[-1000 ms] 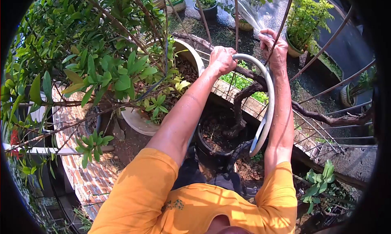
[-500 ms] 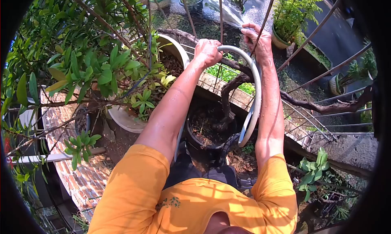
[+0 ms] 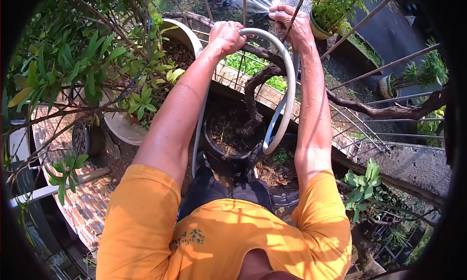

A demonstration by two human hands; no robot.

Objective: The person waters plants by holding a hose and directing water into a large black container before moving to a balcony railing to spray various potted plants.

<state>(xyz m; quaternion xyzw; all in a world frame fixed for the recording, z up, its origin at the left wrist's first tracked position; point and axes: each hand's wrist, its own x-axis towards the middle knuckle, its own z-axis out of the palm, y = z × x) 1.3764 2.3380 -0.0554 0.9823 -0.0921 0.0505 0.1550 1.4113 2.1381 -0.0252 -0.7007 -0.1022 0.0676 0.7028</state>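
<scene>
A grey garden hose (image 3: 291, 85) loops between my two hands. My left hand (image 3: 225, 38) is closed round it above the gnarled branch (image 3: 255, 83). At the other side my right hand (image 3: 296, 28) pinches the hose end beyond the thin metal bars, and the tip is mostly covered by my fingers. A fan of water (image 3: 250, 1) sprays from there toward the upper left. More of the hose hangs down beside my left forearm. Below the loop stands a dark round pot (image 3: 216, 146) with soil, from which the twisted trunk rises.
Rusty bars (image 3: 362, 27) fan out in front of me. A big pale planter (image 3: 187, 34) and leafy branches (image 3: 92, 61) crowd the left. Potted shrubs (image 3: 335, 9) stand beyond the bars. A concrete ledge (image 3: 404, 168) lies at right, a brick surface (image 3: 85, 202) at left.
The view has shifted, so my hands and the hose sit higher and further left in the picture. Both hands keep their hold, and water still sprays from the hose end.
</scene>
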